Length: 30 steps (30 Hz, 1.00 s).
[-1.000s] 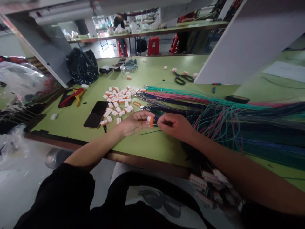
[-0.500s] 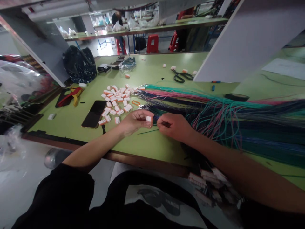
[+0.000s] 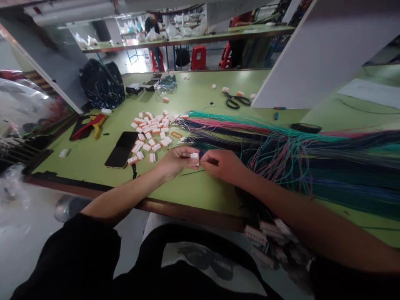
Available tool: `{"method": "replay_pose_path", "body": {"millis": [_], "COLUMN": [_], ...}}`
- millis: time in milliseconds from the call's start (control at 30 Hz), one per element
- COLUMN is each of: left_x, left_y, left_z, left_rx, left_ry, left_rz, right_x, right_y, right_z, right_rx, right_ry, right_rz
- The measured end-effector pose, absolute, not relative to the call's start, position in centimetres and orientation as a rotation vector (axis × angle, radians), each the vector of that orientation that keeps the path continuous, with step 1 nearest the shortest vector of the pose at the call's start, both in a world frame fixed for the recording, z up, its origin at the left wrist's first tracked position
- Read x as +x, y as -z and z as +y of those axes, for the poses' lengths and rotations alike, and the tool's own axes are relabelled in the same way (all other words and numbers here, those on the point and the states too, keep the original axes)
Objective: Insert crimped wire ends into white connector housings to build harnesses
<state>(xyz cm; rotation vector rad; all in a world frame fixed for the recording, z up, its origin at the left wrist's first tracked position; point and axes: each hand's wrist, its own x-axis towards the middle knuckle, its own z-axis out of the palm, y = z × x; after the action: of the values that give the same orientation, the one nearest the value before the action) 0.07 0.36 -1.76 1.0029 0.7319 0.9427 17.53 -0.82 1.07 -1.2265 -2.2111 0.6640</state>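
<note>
Between the thumb and fingers of my left hand (image 3: pixel 176 161) is a small white and orange connector (image 3: pixel 194 158). My right hand (image 3: pixel 220 163) is pinched close against the connector's right side, on what looks like a thin wire; its fingertips hide most of it. Left of my hands lies a pile of white and orange connectors (image 3: pixel 152 130) on the green table (image 3: pixel 187 191). Long bundles of teal, pink and dark wires (image 3: pixel 281 146) run from behind my hands to the right.
A black phone (image 3: pixel 121 149) lies left of the pile, with red-yellow pliers (image 3: pixel 93 125) farther left. Black scissors (image 3: pixel 234 100) rest at the back. Finished-looking connector bundles (image 3: pixel 275 239) hang below the table's front edge. A person (image 3: pixel 152 25) is in the background.
My right hand has moved left, up to the connector in my left hand. The gap between the two hands has narrowed. The whole view has shifted slightly.
</note>
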Motion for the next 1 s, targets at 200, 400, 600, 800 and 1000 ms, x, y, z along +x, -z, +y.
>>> {"method": "replay_pose_path", "body": {"millis": [200, 400, 600, 800, 1000], "left_x": [0.1, 0.2, 0.3, -0.3, -1.2], "left_y": [1.9, 1.9, 1.8, 1.0, 0.3], "left_z": [0.7, 0.4, 0.3, 0.4, 0.7], "left_rx": [0.963, 0.962, 0.980, 1.063, 1.249], "left_ry": [-0.945, -0.937, -0.909, -0.853, -0.503], "left_rz": [0.715, 0.711, 0.734, 0.792, 0.901], "right_x": [17.8, 17.7, 17.4, 19.1, 21.0], "right_y": [-1.3, -0.9, -0.4, -1.9, -1.8], "right_z": [-0.7, -1.0, -1.1, 0.4, 1.4], "right_rx": [-1.242, -1.208, -1.202, -1.294, -1.578], "right_ry": [-0.704, -0.658, -0.615, -0.767, -0.282], "right_rz": [-2.149, -2.205, -2.225, -2.237, -2.651]}}
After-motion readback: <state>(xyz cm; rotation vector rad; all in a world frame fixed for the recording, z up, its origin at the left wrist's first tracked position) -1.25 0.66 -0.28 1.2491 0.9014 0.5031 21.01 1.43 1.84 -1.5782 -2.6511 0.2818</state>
